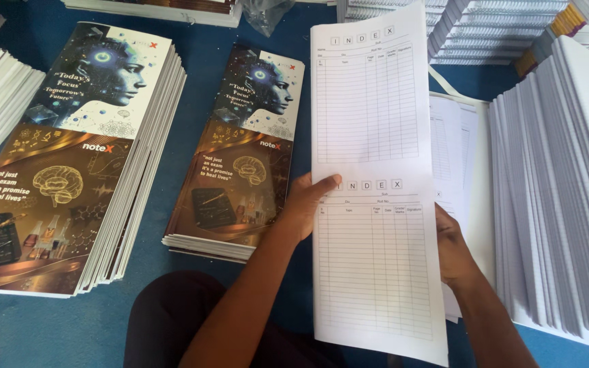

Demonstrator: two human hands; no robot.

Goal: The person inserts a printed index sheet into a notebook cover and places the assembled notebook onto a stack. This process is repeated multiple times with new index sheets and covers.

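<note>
White paper, one long printed sheet (373, 184) with two ruled table forms stacked top and bottom, held up off the blue floor (192, 75) in the middle of the scene, tilted slightly. Left hand (306, 204) pinches the sheet's left edge about halfway down, thumb on the front face, fingers behind. Right hand (452, 249) grips the right edge a little lower, mostly hidden behind the paper. Judgement: very light, floppy, creases easily; a two-edge mid-height hold like this keeps it flat, a one-corner hold would let it droop or fold. Slick surface, so sheets probably slide off each other readily. No real containers here, only stacks. Right of the sheet: a low pile of the same forms (461, 150), then a tall fanned stack of white ruled pages (560, 197) at the right edge. Left of it: a short pile of glossy printed covers (240, 157), and a thicker cover pile (63, 163) further left. More white page stacks (485, 27) along the far side.
</note>
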